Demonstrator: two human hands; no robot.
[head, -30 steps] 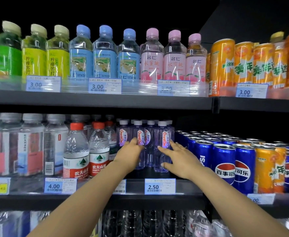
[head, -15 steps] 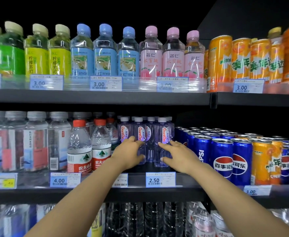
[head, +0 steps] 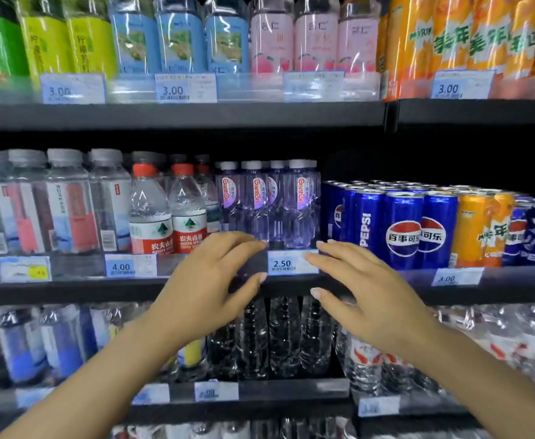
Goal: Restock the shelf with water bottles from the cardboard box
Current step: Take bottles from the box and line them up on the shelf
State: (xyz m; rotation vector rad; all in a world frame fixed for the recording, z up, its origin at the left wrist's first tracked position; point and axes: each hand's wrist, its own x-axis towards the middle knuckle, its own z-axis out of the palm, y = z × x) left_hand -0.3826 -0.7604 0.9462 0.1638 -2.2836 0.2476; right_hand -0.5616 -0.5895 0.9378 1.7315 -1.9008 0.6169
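My left hand (head: 209, 280) and right hand (head: 364, 289) hover side by side in front of the middle shelf (head: 70, 288), fingers loosely spread, holding nothing, with the 2.50 price tag (head: 291, 263) showing in the gap between them. Straight ahead, just beyond my fingertips, the purple-tinted water bottles (head: 269, 204) stand upright in a tight row on that shelf, long axes vertical; both hands are about equally near, left toward the left end of the row, right toward the right. Red-capped water bottles (head: 168, 213) flank them to the left, blue cola cans (head: 402, 226) to the right. The cardboard box is out of view, so I judge I must turn away for more stock.
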